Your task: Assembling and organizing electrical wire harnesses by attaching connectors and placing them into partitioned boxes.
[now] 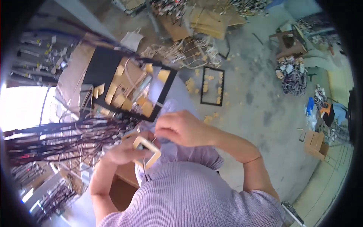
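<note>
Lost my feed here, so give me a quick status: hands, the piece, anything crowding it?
Left hand grips small tan frame. Right hand pinches a thin cord at its top edge. Dark cable bundle close on the left, not touching.

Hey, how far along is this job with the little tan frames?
Looks partway. Done: hard to tell. In hand: the left hand holds one tan frame while the right hand works a thin cord at it. Left: more tan pieces sit in the black tray.
</note>
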Available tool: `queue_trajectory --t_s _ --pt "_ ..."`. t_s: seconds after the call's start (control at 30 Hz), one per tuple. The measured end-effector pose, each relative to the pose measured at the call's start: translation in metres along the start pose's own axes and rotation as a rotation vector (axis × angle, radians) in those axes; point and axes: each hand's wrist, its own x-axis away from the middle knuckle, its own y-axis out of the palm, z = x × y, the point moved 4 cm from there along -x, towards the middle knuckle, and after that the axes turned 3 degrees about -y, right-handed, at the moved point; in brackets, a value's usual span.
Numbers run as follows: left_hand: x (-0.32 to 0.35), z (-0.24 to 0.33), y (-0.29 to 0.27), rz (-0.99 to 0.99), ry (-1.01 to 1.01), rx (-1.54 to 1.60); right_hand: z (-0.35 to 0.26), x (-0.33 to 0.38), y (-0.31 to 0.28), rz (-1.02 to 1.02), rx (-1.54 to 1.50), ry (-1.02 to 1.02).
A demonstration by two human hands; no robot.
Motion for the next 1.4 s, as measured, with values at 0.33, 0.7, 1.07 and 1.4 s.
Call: queue_trajectory --t_s 0.33,0.7,1.07,1.4 --pt "-0.002 0.007 0.058 -0.113 0.064 -0.176 -0.035 0.042 -0.002 -0.068 -0.018 -0.009" --pt "0.011 -0.011 0.079 -0.103 0.259 -0.071 -0.058 0.064 0.003 0.052 0.159 -0.157" --pt "0.011 0.004 0.072 0.169 0.295 -0.206 -0.066 0.072 0.003 0.201 0.356 -0.316" --pt "-0.014 0.001 0.056 0.799 0.764 -1.031 -0.039 0.044 -0.010 0.250 0.224 -0.024"
